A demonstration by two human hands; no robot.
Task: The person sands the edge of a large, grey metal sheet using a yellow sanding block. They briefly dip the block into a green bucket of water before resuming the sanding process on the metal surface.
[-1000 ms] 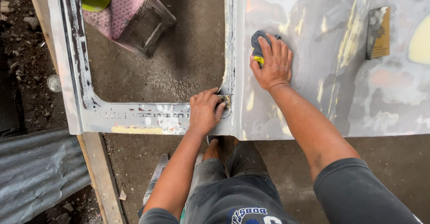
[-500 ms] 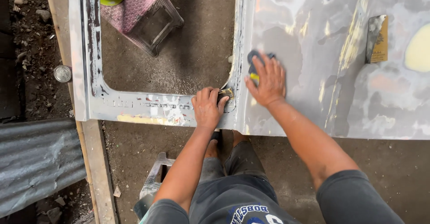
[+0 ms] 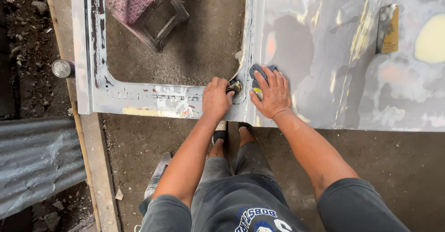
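The right hand (image 3: 272,95) lies flat, fingers spread, pressing a soft grey sanding pad (image 3: 257,71) on the stiff, primer-patched metal panel (image 3: 324,51) beside its window opening. The left hand (image 3: 216,98) is curled at that corner, perhaps pinching a small scrap. The pad looks light and pliable, best held palm-down.

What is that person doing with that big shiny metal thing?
A person is bent over a large grey metal panel that lies flat above the dirt ground. The right hand presses a dark sanding pad flat on the panel near the corner of its window-shaped opening. The left hand rests on the frame beside it, pinching a small dark piece. Patches of yellowish filler show on the panel, and a scraper lies farther to the right.
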